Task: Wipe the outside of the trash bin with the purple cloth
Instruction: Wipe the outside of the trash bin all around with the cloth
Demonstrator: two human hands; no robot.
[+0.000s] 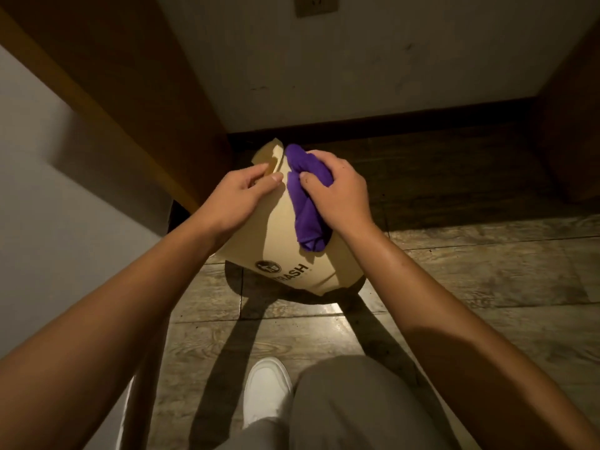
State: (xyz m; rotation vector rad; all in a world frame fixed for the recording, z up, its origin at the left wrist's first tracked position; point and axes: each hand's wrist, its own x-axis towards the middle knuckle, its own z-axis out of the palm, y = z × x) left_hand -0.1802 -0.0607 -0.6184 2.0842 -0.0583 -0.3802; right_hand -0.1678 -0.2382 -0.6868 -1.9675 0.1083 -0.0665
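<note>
Dim alcove: scuffed white wall [341, 69], wall socket [316, 4] high up, dark baseboard [373, 123], wood-grain floor [487, 271], wooden panels [130, 92] flanking.

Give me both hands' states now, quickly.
Left hand: closed, gripping the trash bin at its far end.
Right hand: closed on the purple cloth, pressing it against the bin.

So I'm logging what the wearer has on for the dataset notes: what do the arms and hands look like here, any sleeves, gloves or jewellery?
Both forearms are bare up to the frame edge: no sleeves visible. The left hand and right hand wear no gloves, and no rings, watch or bracelets show. Lower down are light grey-beige trousers and a white shoe.
</note>
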